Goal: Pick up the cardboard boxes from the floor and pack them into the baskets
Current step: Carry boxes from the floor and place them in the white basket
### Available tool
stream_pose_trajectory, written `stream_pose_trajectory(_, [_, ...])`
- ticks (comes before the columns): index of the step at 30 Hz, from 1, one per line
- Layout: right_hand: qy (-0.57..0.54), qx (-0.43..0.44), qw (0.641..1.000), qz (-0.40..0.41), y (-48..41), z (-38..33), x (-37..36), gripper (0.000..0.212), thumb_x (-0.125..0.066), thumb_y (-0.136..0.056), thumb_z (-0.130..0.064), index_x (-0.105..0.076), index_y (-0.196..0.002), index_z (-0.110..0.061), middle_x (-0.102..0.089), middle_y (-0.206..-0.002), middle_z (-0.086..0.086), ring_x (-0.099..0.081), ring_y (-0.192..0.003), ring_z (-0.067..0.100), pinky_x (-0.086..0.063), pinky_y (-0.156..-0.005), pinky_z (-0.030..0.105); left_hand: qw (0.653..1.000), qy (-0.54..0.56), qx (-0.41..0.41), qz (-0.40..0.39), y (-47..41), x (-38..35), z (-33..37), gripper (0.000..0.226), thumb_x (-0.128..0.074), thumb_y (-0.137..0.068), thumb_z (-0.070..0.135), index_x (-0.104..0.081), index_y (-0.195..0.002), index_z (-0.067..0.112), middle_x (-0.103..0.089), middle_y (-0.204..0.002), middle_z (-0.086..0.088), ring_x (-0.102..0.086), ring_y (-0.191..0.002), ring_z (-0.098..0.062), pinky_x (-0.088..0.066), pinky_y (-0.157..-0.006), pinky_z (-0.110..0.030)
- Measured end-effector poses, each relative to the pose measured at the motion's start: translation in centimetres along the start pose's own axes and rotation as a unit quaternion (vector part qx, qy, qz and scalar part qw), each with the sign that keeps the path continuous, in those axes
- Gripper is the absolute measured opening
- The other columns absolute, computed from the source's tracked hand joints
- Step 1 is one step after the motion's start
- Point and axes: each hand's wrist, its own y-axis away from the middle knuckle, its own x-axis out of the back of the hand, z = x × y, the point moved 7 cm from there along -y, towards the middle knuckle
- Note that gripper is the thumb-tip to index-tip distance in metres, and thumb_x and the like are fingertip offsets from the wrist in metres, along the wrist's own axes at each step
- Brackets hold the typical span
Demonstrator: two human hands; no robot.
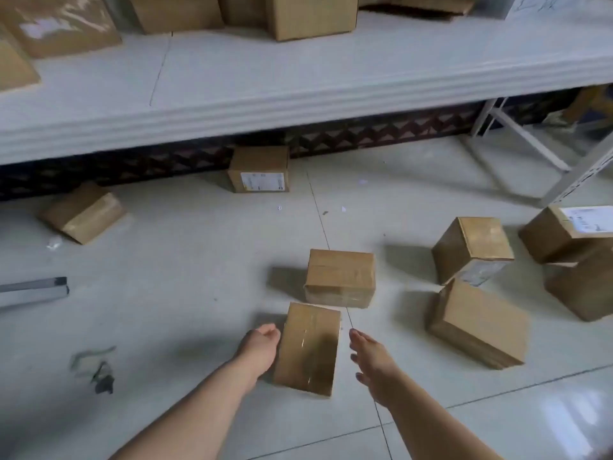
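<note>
Far left: grey metal bar (33, 290) lay flat on the pale tiled floor (199, 260). Behind it, a small brown cardboard box (83, 212) sat tilted near the base of the white shelf unit (232, 88). Dark scrap of debris (99, 370) lay on the tiles nearer the camera.

Centre back: a brown box with a white label (258, 171) sat at the shelf's lower edge.

Centre front: left hand (262, 346) was right at the left face of a long taped brown cardboard box (308, 350) with fingers loosely curved, gripping nothing; contact unclear from the blur. That box was on the floor, between both hands. Just beyond it, nearly touching, sat a squarer taped brown box (340, 277). Right hand (374, 363) was spread, fingers straight, just beside the long box's right edge with a gap showing.

Right: a wide brown box (477, 327) lay flat, with a taller brown box (471, 249) standing on end just behind it. Far right: a label-topped brown box (564, 234) rested partly on another brown box (583, 290) at the frame edge.

More brown cartons (308, 14) sat up on the shelf.
</note>
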Motion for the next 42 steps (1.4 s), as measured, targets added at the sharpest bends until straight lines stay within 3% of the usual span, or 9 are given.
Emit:
stream_pose_trajectory(4, [-0.05, -0.053, 0.995, -0.07, -1.3, 2.3, -1.7, 0.052, -0.034, -0.103, -0.046, -0.037, -0.148, -0.021, -0.037, -0.153, 0.005, -0.035, -0.139, 0.026, -0.027, -0.11, 0.045, 0.996, 0.063, 0.014, -0.058, -1.0, -2.7, -1.0, 0.042, -0.045, -0.101, 0.029, -0.046, -0.14, 0.014, -0.057, -0.135, -0.006, -0.056, -0.12, -0.024, -0.047, -0.091, -0.03])
stream_pose_trajectory(7, [-0.062, -0.049, 0.994, -0.082, -1.2, 2.6, -1.7, 0.05, -0.033, -0.103, -0.047, -0.035, -0.149, -0.028, -0.034, -0.154, 0.003, -0.028, -0.143, 0.031, -0.02, -0.114, 0.047, 0.994, 0.071, 0.016, -0.084, -0.9, -3.3, -1.3, 0.051, -0.048, -0.099, 0.036, -0.037, -0.146, 0.018, -0.05, -0.142, 0.0, -0.051, -0.126, -0.019, -0.04, -0.104, -0.032])
stream_pose_trajectory(14, [-0.121, -0.022, 0.991, -0.061, -0.8, 1.2, -1.2, 0.026, -0.052, -0.096, -0.028, -0.071, -0.111, -0.019, -0.058, -0.126, 0.01, -0.058, -0.115, 0.024, -0.029, -0.108, 0.043, 0.986, 0.121, -0.02, -0.117, -0.4, -2.6, -0.3, 0.073, -0.057, -0.089, 0.052, -0.023, -0.15, 0.03, -0.037, -0.15, 0.009, -0.04, -0.132, -0.009, -0.027, -0.109, -0.031])
stream_pose_trajectory(17, [-0.146, -0.002, 0.988, -0.05, -0.3, 0.6, -1.8, 0.032, -0.043, -0.1, -0.029, -0.07, -0.11, -0.015, -0.057, -0.123, 0.011, -0.059, -0.113, 0.027, -0.036, -0.098, 0.036, 0.988, 0.053, -0.063, -0.13, 0.3, -3.1, 0.5, 0.111, -0.078, -0.067, 0.057, -0.011, -0.151, 0.03, -0.043, -0.146, 0.009, -0.043, -0.126, -0.008, -0.032, -0.103, -0.026])
stream_pose_trajectory(20, [-0.198, 0.007, 0.979, -0.052, 0.0, 0.3, -2.8, 0.039, -0.034, -0.104, -0.028, -0.067, -0.109, -0.01, -0.058, -0.121, 0.014, -0.057, -0.114, 0.032, -0.044, -0.085, 0.032, 0.993, -0.086, -0.073, -0.048, 0.3, -2.8, 0.3, 0.156, -0.082, -0.032, 0.075, 0.01, -0.151, 0.032, -0.03, -0.152, 0.003, -0.031, -0.137, -0.018, -0.033, -0.112, -0.037])
stream_pose_trajectory(25, [-0.194, 0.029, 0.977, -0.088, -0.3, -1.6, -3.8, 0.04, -0.033, -0.105, -0.029, -0.061, -0.12, -0.005, -0.063, -0.121, 0.019, -0.062, -0.112, 0.033, -0.043, -0.104, 0.04, 0.988, -0.139, -0.026, 0.062, 0.0, -0.7, 1.0, 0.149, -0.083, -0.041, 0.064, 0.009, -0.152, 0.026, -0.028, -0.148, -0.007, -0.033, -0.135, -0.027, -0.038, -0.107, -0.037])
stream_pose_trajectory(29, [0.05, 0.183, 0.982, 0.014, -0.5, -6.6, -2.5, 0.03, -0.044, -0.101, -0.019, -0.061, -0.125, -0.013, -0.064, -0.118, 0.006, -0.063, -0.106, 0.019, -0.045, -0.094, 0.027, 0.996, -0.032, 0.003, 0.089, -0.9, 1.1, 0.7, 0.128, -0.079, -0.041, 0.057, -0.016, -0.147, 0.024, -0.03, -0.137, -0.009, -0.046, -0.121, -0.03, -0.046, -0.099, -0.042])
stream_pose_trajectory(33, [0.299, 0.324, 0.888, 0.131, -2.1, -11.7, -1.4, 0.04, -0.057, -0.094, -0.022, -0.056, -0.134, -0.02, -0.052, -0.13, 0.005, -0.048, -0.121, 0.025, -0.036, -0.102, 0.028, 0.994, 0.026, -0.004, 0.103, -1.7, 2.1, 1.4, 0.107, -0.084, -0.061, 0.042, -0.023, -0.146, 0.019, -0.031, -0.137, -0.01, -0.048, -0.118, -0.029, -0.047, -0.093, -0.037])
stream_pose_trajectory(42, [0.545, 0.245, 0.788, 0.15, -6.9, -13.6, -0.6, 0.095, -0.069, -0.081, -0.045, -0.014, -0.153, -0.017, -0.016, -0.159, 0.01, -0.009, -0.148, 0.027, -0.01, -0.119, 0.036, 0.994, 0.029, -0.012, 0.106, -3.7, 3.0, 2.4, 0.12, -0.076, -0.04, 0.051, -0.026, -0.144, 0.02, -0.032, -0.136, -0.009, -0.049, -0.12, -0.03, -0.047, -0.098, -0.043])
